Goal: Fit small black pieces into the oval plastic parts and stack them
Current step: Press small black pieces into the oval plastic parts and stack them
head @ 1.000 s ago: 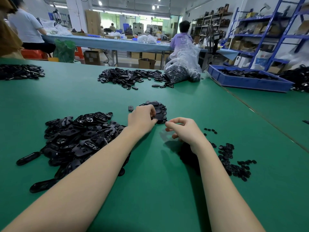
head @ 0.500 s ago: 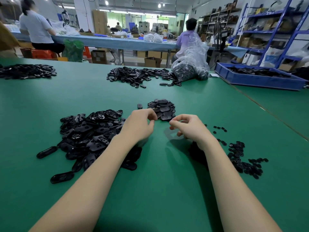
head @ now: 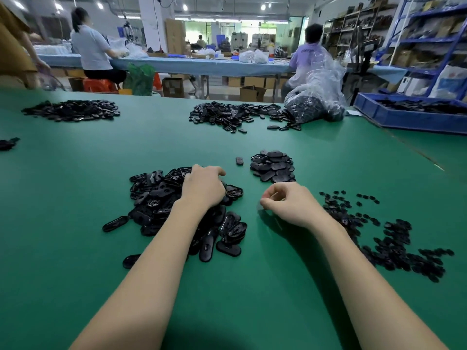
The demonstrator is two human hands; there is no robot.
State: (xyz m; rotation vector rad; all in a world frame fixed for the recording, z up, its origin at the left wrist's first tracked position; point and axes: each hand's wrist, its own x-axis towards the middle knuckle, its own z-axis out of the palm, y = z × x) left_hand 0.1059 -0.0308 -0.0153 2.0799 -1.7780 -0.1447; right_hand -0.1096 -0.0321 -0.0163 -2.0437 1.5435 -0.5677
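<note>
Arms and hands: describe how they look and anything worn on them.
Both forearms are bare as far as the frame shows: no sleeves, gloves, watch or bands. No rings show on the left hand or the right hand, though some fingers are hidden. Nails are too small to judge.

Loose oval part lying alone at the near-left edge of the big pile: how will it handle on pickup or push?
The lone oval part looks moulded, so probably stiff and light. Its glossy surface may be slippery. It lies flat on the green table, so a push should slide it, not roll or tip it.
</note>
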